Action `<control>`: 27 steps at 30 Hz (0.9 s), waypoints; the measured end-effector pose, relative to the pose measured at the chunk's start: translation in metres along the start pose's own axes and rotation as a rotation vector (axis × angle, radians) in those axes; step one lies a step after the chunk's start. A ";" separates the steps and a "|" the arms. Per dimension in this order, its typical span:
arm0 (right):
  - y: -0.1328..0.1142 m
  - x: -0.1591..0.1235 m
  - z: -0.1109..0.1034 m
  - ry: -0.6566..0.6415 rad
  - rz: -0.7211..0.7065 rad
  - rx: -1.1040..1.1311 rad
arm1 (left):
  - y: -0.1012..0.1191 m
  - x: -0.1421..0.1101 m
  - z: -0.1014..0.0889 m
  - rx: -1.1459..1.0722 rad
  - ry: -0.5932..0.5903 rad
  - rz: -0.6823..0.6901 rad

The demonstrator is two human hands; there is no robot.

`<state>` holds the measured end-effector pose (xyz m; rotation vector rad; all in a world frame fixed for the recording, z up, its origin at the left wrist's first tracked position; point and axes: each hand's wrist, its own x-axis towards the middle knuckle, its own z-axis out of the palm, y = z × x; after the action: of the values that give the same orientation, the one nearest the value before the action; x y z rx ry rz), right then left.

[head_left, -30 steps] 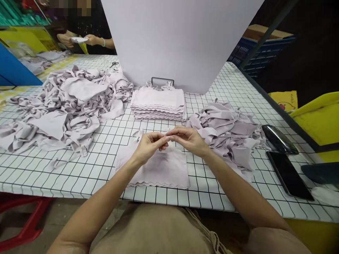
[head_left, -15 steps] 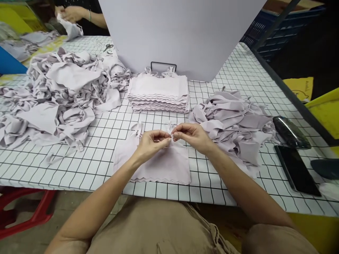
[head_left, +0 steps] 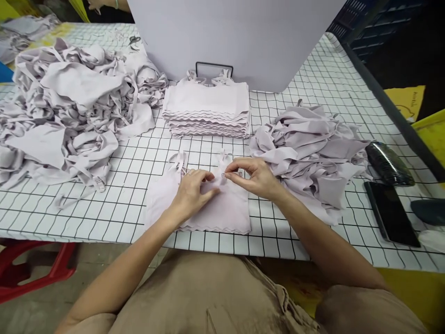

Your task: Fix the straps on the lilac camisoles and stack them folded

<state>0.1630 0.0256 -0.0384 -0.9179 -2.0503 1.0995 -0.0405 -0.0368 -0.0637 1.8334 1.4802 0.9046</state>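
A pale lilac camisole top [head_left: 219,215] lies flat in front of me, its wavy hem toward the table's near edge and its straps bunched at the far side. My left hand [head_left: 193,192] rests on its left half, thumb and forefinger apart with nothing between them. Over the right strap, my right hand [head_left: 255,177] pinches a small piece of it, close to a tiny strap ring or slider [head_left: 223,175]. The exact grip is partly hidden by the fingers. Just beyond sits a neat stack of folded tops [head_left: 206,111].
Loose tops form a big heap [head_left: 79,93] on the left and a smaller pile [head_left: 309,153] on the right. A phone [head_left: 391,213] and a dark glossy object [head_left: 389,162] lie at far right. Behind the stack stands a pale board [head_left: 236,41]; small scissors [head_left: 134,41] lie back left.
My left hand has come away from the strap and opened onto the top, while my right hand keeps its pinch. The view has tipped downward, and the other person's hands are mostly out of frame.
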 end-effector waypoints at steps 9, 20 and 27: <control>0.020 -0.004 0.020 -0.073 -0.133 -0.114 | -0.017 -0.011 0.020 0.161 -0.002 -0.027; 0.032 -0.004 0.026 -0.147 -0.273 -0.195 | -0.022 -0.013 0.022 0.159 0.026 0.038; 0.031 -0.001 0.024 -0.211 -0.286 -0.237 | -0.024 -0.013 0.023 0.159 0.033 0.064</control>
<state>0.1531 0.0275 -0.0769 -0.6097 -2.4350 0.8407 -0.0370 -0.0462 -0.0985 1.9992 1.5609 0.8720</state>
